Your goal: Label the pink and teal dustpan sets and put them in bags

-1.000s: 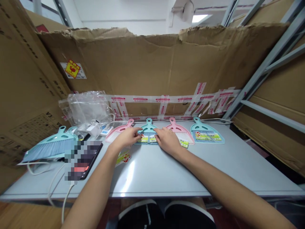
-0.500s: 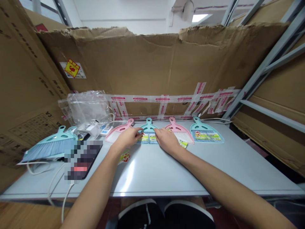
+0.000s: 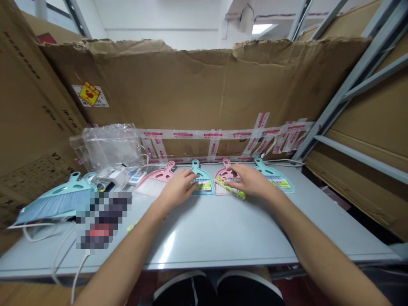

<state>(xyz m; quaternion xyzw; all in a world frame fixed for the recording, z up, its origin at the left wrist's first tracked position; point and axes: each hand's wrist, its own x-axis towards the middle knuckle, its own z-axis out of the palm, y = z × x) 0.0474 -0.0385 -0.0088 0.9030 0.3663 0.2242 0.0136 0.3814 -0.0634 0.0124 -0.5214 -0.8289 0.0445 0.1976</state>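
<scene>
Right hand, shifted to pink plastic dustpan, near table's far edge: part-open at yellow-green label; left hand: half-curled, teal plastic dustpan; holds unclear

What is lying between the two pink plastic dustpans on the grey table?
One teal plastic dustpan, with a blue-bristled brush and a yellow-green label on it, partly covered by the left hand. The head view shows this.

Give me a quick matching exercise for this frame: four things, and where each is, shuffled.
1. left hand
2. right hand
3. yellow sticker
4. clear plastic bags

A. at a green-yellow label over a pink dustpan
B. behind the white adapter
C. at the blue-green dustpan between two pink ones
D. on the cardboard panel

Pairs: 1-C, 2-A, 3-D, 4-B
</scene>
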